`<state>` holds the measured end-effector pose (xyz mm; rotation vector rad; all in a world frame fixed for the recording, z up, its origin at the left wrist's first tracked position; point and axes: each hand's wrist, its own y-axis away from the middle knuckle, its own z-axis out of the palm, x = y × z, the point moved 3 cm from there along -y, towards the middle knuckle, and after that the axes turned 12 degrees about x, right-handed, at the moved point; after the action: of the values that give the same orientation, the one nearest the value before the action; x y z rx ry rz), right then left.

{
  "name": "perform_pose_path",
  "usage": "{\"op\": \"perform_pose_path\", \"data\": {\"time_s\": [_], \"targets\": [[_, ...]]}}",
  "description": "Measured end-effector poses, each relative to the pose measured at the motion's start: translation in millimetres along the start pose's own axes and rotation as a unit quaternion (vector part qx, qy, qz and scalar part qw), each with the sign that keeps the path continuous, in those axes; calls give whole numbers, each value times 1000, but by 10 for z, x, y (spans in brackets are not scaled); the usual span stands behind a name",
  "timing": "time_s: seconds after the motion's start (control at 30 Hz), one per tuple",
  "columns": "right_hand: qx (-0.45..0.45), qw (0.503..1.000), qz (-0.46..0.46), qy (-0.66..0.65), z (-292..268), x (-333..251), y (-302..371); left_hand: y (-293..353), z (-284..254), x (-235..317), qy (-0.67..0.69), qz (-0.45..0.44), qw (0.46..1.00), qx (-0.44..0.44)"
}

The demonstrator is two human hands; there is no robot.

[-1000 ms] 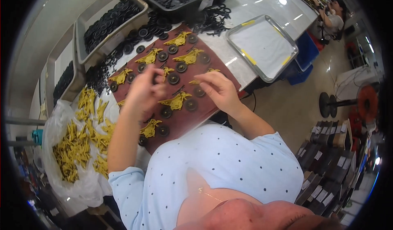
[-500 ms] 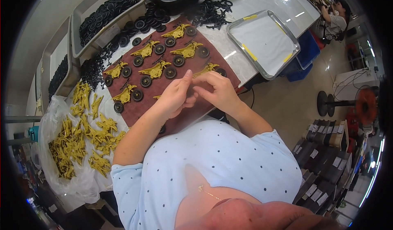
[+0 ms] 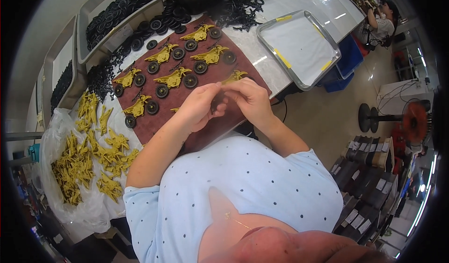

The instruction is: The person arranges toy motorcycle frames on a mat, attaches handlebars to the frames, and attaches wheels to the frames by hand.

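Observation:
My left hand (image 3: 202,107) and my right hand (image 3: 251,101) meet over the near part of a dark red cloth mat (image 3: 154,118). The fingers of both are curled and pinched together at the tips; whatever is between them is hidden. Rows of yellow toy motorbike bodies lie on the mat, such as a body (image 3: 172,77) in the middle, with black wheels (image 3: 190,81) set beside them. Just beyond my fingers is another yellow body (image 3: 235,76), partly covered by my right hand.
Loose yellow bodies (image 3: 75,167) spill from a clear plastic bag (image 3: 86,216) at the left. Bins of black parts, including a grey bin (image 3: 117,39) of wheels, stand along the back. A metal tray (image 3: 301,86) lies at the right. A person (image 3: 384,23) sits far right.
My hands have drawn slightly closer together, the fingertips now meeting. The whole view has shifted a little. The toy parts on the mat look unmoved.

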<state>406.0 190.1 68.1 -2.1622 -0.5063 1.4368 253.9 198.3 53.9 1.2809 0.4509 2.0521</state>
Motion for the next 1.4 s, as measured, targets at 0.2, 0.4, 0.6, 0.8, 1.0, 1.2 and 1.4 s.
{"op": "perform_pose_path", "data": {"time_s": [0.2,0.4,0.6,0.8,1.0,1.2,1.4], "targets": [[20,977,178,-117,34,-36,30,-49,-24,-8,70,-7,997,-21],[25,990,121,-65,5,119,56,-26,52,-3,43,-4,999,21],[-16,992,126,3,-74,103,77,-93,27,-50,-52,79,995,-11],[-53,991,74,-102,-128,184,35,-71,48,35,-78,64,994,-28],[-20,872,374,-314,-149,259,109,-108,89,-18,-92,71,993,-20],[-25,879,400,-258,-144,258,154,-108,64,70,-311,223,922,54],[-10,901,381,-205,-180,269,143,-181,69,68,-419,429,799,42]]}}
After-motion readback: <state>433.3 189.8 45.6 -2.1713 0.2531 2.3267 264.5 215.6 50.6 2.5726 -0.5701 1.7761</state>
